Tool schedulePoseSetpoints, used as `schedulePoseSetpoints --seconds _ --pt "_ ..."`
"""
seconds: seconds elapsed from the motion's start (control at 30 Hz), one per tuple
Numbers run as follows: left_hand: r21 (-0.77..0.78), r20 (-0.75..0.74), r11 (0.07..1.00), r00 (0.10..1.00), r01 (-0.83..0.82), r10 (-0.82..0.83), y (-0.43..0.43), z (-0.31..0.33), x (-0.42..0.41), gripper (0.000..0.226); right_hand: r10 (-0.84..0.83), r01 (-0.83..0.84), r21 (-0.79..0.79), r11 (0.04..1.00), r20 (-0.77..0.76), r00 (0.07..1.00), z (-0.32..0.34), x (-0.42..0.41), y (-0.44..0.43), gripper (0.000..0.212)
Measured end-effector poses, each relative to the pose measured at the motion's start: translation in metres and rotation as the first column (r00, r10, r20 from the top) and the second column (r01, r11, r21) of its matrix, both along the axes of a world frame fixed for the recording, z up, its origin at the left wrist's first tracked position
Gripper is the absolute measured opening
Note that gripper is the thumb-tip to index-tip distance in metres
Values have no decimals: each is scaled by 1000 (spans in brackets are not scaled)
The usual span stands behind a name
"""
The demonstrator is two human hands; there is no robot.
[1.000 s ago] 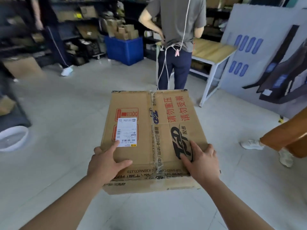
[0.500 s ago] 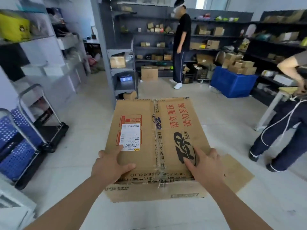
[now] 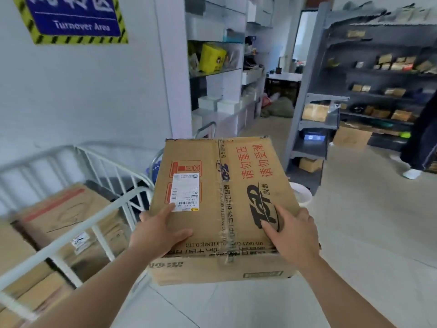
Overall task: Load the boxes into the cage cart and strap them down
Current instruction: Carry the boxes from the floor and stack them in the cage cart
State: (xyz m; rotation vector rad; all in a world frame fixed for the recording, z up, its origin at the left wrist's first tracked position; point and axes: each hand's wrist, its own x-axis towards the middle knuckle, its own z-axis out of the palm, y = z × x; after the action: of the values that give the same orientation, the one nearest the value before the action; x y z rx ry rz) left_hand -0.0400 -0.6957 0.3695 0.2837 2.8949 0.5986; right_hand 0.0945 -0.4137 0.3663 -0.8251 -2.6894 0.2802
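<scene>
**Carton in hand, cage cart just to my left – not loaded yet**

- Carton [image 3: 220, 197] is off the floor, held out in front of me, top face up, shipping label [image 3: 185, 192] and red print readable. I'm holding it level because the print looks like handling warnings, and a level box is easier to set on a stack.
- Left hand [image 3: 156, 233] grips the near-left corner: thumb and index lie flat on the lid, the other fingers wrap over the left side.
- Right hand [image 3: 293, 235] grips the near-right corner the same way, thumb on the lid, fingers curled over the right edge. Clamping both near corners stops it yawing. I can't see what carries the underside.
- Cage cart [image 3: 106, 217] is near left, white rail just beside the carton's left edge, not clearly touching.
- Loaded boxes [image 3: 66, 209] already sit inside, packed tight against the bars, so this one probably goes on top or into the remaining gap.
- No strap visible, so strapping comes later.

My read is that I'm mid-carry, with the load step partway done. Next I need to lift over the rail, rotate left and lower the carton flat.

Risks:
- Clipping the rail with the bottom left edge.
- My left fingers getting pinched between carton and bars on the way down.
</scene>
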Motion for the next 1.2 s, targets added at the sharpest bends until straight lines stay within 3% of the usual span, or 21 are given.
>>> schedulePoseSetpoints --seconds 0.27,0.63,0.9,1.2 --pt "-16 -21 932 932 -361 361 -118 10 -50 98 353 -354 -27 935 -33 935 0 -165 -89 64" --pt "-10 -14 716 716 -698 698 -217 12 -130 99 702 -703 -14 712 -16 712 5 -368 -206 63" --pt "-57 0 579 580 -813 815 -290 6 -191 100 815 -811 -84 579 46 577 -1 -478 -299 61" --pt "-55 58 579 576 -813 815 -389 -18 -295 98 811 -803 -109 586 70 581 -32 -583 -397 63"
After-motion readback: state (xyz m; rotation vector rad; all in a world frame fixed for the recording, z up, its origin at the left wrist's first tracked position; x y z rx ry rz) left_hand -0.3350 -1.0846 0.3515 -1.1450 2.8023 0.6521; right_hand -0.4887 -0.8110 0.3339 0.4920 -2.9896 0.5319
